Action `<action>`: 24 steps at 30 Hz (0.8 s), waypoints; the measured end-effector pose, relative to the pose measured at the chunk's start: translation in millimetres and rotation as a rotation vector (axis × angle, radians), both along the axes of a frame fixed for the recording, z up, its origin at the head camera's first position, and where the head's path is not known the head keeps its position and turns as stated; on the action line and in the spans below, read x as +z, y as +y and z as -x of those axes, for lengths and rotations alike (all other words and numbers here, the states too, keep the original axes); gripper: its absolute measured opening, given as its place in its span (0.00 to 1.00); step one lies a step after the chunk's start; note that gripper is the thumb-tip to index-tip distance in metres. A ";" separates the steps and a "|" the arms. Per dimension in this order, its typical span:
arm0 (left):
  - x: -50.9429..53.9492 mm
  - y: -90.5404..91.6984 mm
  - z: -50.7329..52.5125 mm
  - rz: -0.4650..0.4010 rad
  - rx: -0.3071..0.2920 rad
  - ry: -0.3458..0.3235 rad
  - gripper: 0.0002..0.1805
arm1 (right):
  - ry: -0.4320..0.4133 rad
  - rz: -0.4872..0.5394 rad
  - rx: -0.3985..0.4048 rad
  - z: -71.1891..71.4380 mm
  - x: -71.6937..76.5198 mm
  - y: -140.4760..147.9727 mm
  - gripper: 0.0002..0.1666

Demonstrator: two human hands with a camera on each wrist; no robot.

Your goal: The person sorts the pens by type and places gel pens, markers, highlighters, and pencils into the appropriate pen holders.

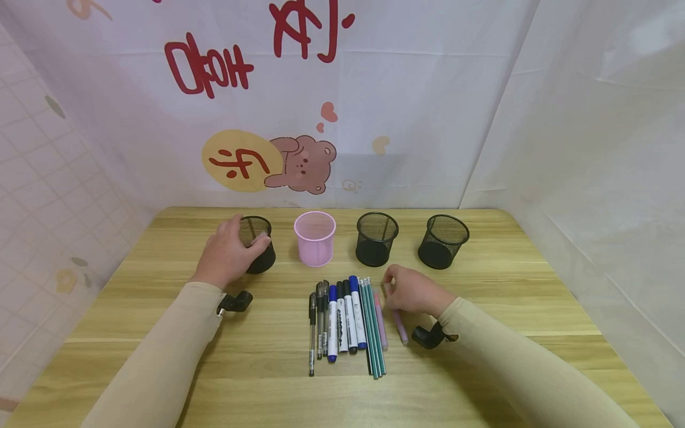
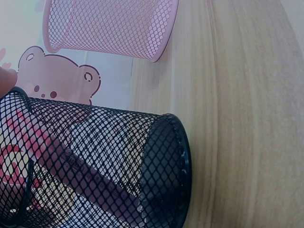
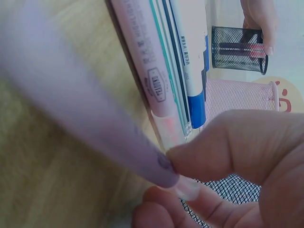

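My left hand [image 1: 225, 252] holds the leftmost black mesh pen cup [image 1: 262, 260] near its rim, thumb at the front. A pale purple highlighter [image 2: 90, 183] with a pinkish cap leans inside that cup, seen through the mesh. Thumb and fingers of my right hand [image 1: 420, 292] pinch another pale purple highlighter [image 1: 400, 330] by its clear cap end; its other end points towards me. Just left of it lies a matching highlighter [image 3: 142, 61], next to the green pencils [image 1: 374, 333].
A pink mesh cup [image 1: 316, 252] and two more black mesh cups, one in the middle [image 1: 373, 252] and one at the right [image 1: 436, 254], stand along the back. Left of the pencils lie several markers [image 1: 342, 324] and several black gel pens [image 1: 313, 333]. Printed cloth hangs behind the table.
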State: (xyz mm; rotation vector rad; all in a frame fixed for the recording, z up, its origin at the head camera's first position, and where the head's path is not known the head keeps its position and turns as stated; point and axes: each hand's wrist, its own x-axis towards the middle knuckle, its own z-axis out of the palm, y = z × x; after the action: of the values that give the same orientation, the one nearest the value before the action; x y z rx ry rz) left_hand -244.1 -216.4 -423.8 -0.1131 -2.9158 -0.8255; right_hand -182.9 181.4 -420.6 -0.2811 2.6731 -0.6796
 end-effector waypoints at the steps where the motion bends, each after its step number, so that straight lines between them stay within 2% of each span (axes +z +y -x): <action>1: -0.1 0.0 0.0 0.000 0.000 0.002 0.57 | 0.000 0.006 -0.003 -0.3 0.0 0.0 0.21; 10: 0.1 0.3 -0.8 -0.003 -0.002 0.002 0.58 | 0.041 0.033 -0.024 -0.7 -1.2 0.1 0.17; 16: 1.0 1.0 -1.5 -0.002 0.001 -0.003 0.57 | 0.088 0.053 -0.033 0.8 -1.0 0.8 0.21; 24: 2.1 1.2 -2.0 -0.002 0.001 -0.004 0.57 | 0.118 0.172 -0.037 6.4 1.7 3.4 0.20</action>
State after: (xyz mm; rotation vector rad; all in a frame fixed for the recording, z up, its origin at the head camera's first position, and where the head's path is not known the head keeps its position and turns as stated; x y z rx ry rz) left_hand -242.1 -215.2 -421.7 -0.1106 -2.9186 -0.8301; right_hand -189.3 184.8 -418.9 -0.3268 2.7403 -0.9343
